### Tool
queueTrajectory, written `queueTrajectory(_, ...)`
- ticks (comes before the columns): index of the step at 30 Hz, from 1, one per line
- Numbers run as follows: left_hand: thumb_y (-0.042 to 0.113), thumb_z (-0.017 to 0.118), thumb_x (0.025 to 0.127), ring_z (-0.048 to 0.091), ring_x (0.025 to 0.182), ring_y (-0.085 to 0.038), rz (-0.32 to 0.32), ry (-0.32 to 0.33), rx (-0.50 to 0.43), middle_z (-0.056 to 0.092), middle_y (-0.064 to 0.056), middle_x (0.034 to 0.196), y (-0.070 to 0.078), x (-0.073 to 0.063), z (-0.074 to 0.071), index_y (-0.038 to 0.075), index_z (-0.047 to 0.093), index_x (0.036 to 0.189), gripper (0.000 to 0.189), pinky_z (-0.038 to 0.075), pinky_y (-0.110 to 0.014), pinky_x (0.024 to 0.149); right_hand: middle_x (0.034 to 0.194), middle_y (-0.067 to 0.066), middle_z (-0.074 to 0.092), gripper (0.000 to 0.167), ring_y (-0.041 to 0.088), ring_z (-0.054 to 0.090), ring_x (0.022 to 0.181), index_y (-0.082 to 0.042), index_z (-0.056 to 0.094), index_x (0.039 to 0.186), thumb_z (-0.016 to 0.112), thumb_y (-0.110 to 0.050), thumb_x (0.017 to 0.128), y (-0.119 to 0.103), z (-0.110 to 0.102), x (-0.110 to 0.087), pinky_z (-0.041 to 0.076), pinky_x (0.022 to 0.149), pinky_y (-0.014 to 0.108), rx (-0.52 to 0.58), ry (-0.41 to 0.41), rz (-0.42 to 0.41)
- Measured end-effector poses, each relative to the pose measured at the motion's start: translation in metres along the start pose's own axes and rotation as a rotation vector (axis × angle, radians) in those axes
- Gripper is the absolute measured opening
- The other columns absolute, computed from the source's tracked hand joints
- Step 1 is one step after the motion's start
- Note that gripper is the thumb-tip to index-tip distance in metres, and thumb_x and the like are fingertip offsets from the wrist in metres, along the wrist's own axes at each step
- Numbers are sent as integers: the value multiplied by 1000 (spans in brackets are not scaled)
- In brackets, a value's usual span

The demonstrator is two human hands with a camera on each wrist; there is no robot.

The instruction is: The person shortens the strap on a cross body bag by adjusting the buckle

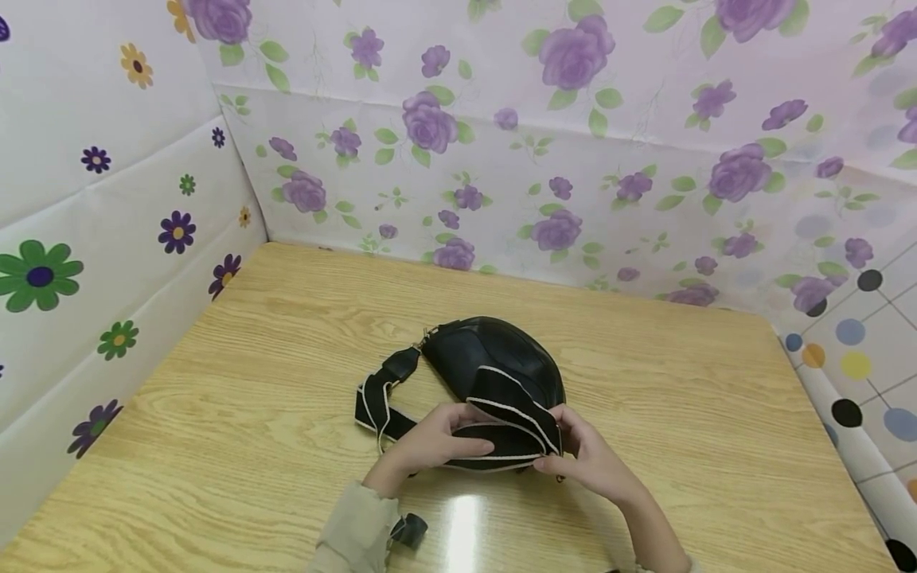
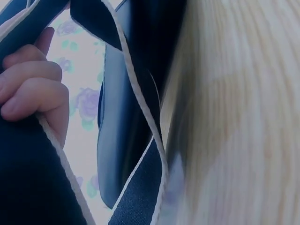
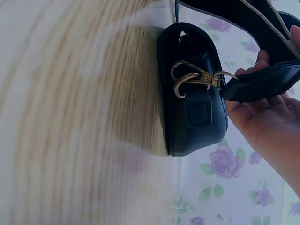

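A black waist bag point(image 1: 494, 358) lies on the wooden table point(image 1: 236, 446), its white-edged black strap point(image 1: 380, 398) looping out to the left and folded across its near side. My left hand point(image 1: 469, 434) grips the folded strap at the bag's near edge; the left wrist view shows its fingers point(image 2: 33, 89) curled round the strap point(image 2: 28, 187) beside the bag point(image 2: 117, 140). My right hand point(image 1: 562, 442) holds the strap's right end. In the right wrist view that hand point(image 3: 262, 117) pinches the strap end point(image 3: 262, 86) just behind a gold clasp point(image 3: 190, 79) hooked to the bag point(image 3: 192, 108).
Flower-print panels close off the table on the left point(image 1: 107, 239) and at the back point(image 1: 501, 183). A dotted sheet point(image 1: 852, 374) hangs at the right edge. A small black device point(image 1: 410, 529) sits by my left sleeve. A glare spot point(image 1: 466, 525) lies near the front edge.
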State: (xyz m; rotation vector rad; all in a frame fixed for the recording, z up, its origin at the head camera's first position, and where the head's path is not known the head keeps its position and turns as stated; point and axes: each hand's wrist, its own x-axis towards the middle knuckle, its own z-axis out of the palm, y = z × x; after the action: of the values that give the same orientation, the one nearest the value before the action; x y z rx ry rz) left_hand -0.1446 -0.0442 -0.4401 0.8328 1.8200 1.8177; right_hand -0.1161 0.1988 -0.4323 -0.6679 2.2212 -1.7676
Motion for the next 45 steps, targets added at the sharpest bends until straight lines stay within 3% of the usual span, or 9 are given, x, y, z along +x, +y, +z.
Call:
queueTrajectory(14, 0, 60, 84, 53, 104, -16, 26, -18, 3, 56, -19, 115, 1, 0, -4, -10, 52, 116, 35, 42, -28, 86, 89, 12, 52, 35, 17, 53, 77, -1, 47, 101, 68, -2, 74, -2, -2, 1, 46, 62, 29, -5, -4, 2)
queueTrajectory(22, -1, 59, 83, 50, 106, -35, -1, -27, -42, 54, -23, 116, 2, -2, -8, -11, 52, 116, 35, 44, -27, 83, 90, 20, 52, 34, 18, 54, 76, 0, 47, 101, 67, -1, 74, -1, -4, 1, 47, 61, 30, 5, -8, -3)
queueTrajectory(31, -2, 58, 84, 45, 107, -44, 18, -53, -133, 49, -29, 118, -1, -2, -7, -10, 48, 119, 37, 45, -25, 81, 91, 21, 51, 34, 19, 54, 76, -1, 47, 101, 68, -1, 74, 0, -4, 0, 46, 63, 30, 2, -5, 11)
queueTrajectory(39, 1, 57, 86, 46, 114, -20, 42, -65, -16, 53, -13, 122, 1, -4, -9, -4, 51, 121, 36, 37, -39, 93, 89, 13, 53, 34, 19, 55, 75, -1, 47, 101, 68, -1, 74, 0, -6, -2, 46, 63, 30, -6, 1, 2)
queueTrajectory(42, 1, 57, 86, 45, 115, -18, 44, -65, -5, 53, -12, 122, 2, -5, -10, -4, 51, 121, 36, 35, -41, 94, 89, 13, 54, 35, 19, 55, 75, -1, 48, 102, 68, -1, 74, 0, -6, -3, 46, 63, 30, -8, 6, 1)
queueTrajectory(45, 2, 55, 87, 45, 115, -19, 54, -67, 11, 53, -13, 122, 2, -5, -10, -4, 51, 121, 35, 36, -36, 94, 89, 13, 53, 35, 18, 55, 76, -2, 48, 102, 69, -1, 74, 0, -7, -3, 46, 63, 29, -8, 6, 8)
